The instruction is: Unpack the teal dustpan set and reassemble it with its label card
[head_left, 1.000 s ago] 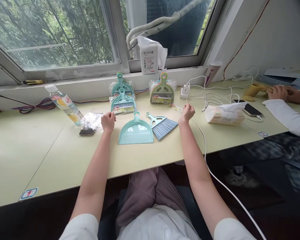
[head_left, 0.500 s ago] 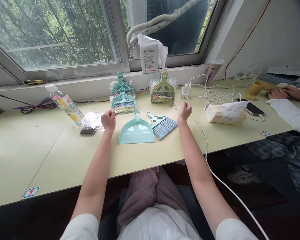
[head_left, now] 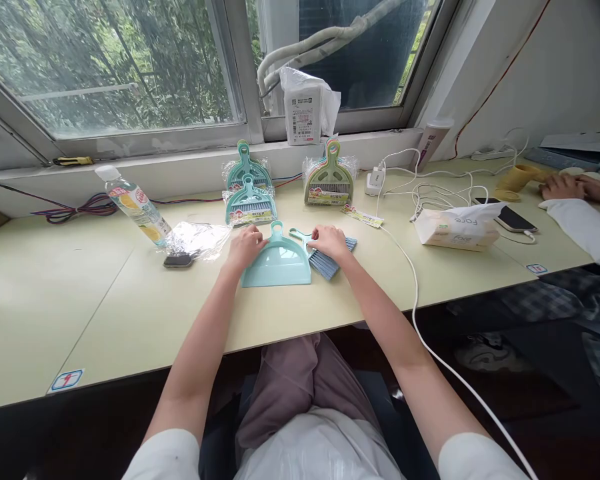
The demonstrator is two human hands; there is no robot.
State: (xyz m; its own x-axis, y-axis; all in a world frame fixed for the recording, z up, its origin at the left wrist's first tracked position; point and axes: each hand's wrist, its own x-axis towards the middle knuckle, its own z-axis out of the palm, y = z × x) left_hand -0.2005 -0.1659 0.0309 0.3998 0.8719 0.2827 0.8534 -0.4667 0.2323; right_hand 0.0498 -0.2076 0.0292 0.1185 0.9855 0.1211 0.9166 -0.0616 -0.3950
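A light-blue plastic dustpan [head_left: 277, 267] lies on the table in front of me, its looped handle pointing to the window. My left hand [head_left: 247, 247] has its fingers closed at the pan's upper left edge. Just right of the pan is a small hand brush [head_left: 325, 265] with blue-grey bristles and a pale-green handle. My right hand [head_left: 331, 241] comes over the brush from above, fingers closed on its body near the handle and hiding part of it. Behind them stand wrapped teal dustpan sets [head_left: 250, 203] and a wrapped olive-green set [head_left: 331, 180].
To the left are a leaning drink bottle [head_left: 137, 208], crumpled clear plastic [head_left: 200, 240] and a small black object [head_left: 179, 261]. Rightward lie a label card [head_left: 363, 216], a white cable [head_left: 414, 287], a tissue pack [head_left: 457, 230] and a phone [head_left: 513, 219]. A co-worker's hands [head_left: 563, 187] rest at far right.
Both hands were raised as fists on either side. They have come down and inward, the left onto the dustpan's edge, the right onto the brush.
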